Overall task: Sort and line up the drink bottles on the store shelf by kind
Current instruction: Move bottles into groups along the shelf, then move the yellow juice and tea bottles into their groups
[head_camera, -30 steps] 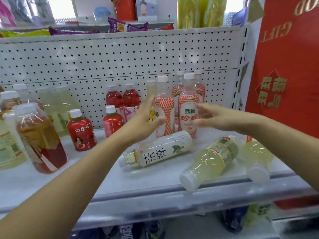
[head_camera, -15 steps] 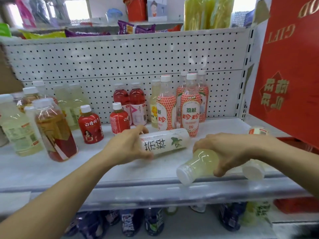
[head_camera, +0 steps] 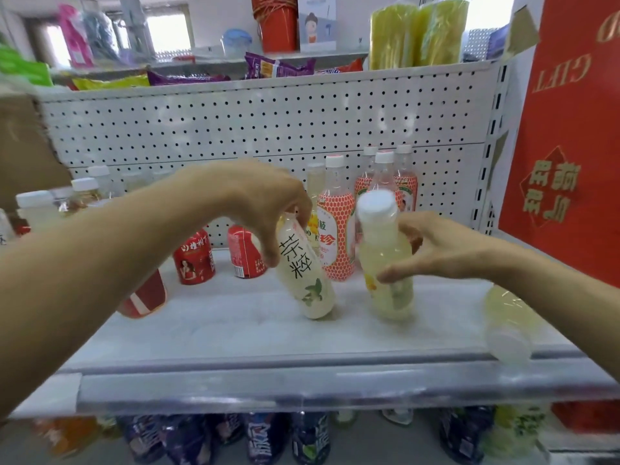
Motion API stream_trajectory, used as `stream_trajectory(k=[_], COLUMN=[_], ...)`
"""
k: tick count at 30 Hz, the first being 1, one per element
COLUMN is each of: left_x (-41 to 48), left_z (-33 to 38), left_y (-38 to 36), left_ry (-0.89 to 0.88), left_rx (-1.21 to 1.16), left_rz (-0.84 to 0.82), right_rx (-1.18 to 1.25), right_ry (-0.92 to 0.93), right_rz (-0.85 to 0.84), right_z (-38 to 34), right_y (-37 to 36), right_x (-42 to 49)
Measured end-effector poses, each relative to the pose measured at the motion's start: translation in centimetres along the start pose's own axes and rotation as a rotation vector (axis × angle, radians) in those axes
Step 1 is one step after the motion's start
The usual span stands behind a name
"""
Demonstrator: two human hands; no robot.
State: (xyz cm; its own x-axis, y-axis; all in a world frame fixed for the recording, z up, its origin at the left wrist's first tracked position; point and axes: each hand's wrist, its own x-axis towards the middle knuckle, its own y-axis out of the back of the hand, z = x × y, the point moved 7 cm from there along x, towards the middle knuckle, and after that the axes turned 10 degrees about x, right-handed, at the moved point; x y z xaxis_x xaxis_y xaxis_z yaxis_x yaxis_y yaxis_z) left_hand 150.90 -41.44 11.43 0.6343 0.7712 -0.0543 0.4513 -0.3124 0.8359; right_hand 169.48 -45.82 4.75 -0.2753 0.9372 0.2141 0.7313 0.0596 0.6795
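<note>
White store shelf [head_camera: 218, 333], pegboard behind, mixed stock. Left hand [head_camera: 265, 209] grips the top of the white-labelled tea bottle [head_camera: 305, 276], which stands tilted on its base edge. Right hand [head_camera: 436, 250] curls round the pale yellow bottle [head_camera: 385, 263], near upright just beside it. Risk: the tilted base could skid or swing into the lattice-labelled bottles [head_camera: 337, 243] close behind and topple them. Another pale bottle [head_camera: 506, 327] lies at the front lip near the right forearm; a nudge would likely roll it off.
</note>
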Motion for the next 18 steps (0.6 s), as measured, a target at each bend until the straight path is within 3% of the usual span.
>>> stream_trajectory(k=[5, 18], left_x=[2.7, 2.6], left_z=[0.5, 0.2], left_y=[1.8, -1.7], left_ry=[-0.078, 0.103], left_rx=[-0.101, -0.857], left_rz=[0.062, 0.497], right_rx=[0.26, 0.259], right_ry=[-0.07, -0.154], right_rz=[0.134, 0.146], right_z=[1.6, 2.0], right_y=[-0.5, -2.8], right_x=[2.2, 0.8])
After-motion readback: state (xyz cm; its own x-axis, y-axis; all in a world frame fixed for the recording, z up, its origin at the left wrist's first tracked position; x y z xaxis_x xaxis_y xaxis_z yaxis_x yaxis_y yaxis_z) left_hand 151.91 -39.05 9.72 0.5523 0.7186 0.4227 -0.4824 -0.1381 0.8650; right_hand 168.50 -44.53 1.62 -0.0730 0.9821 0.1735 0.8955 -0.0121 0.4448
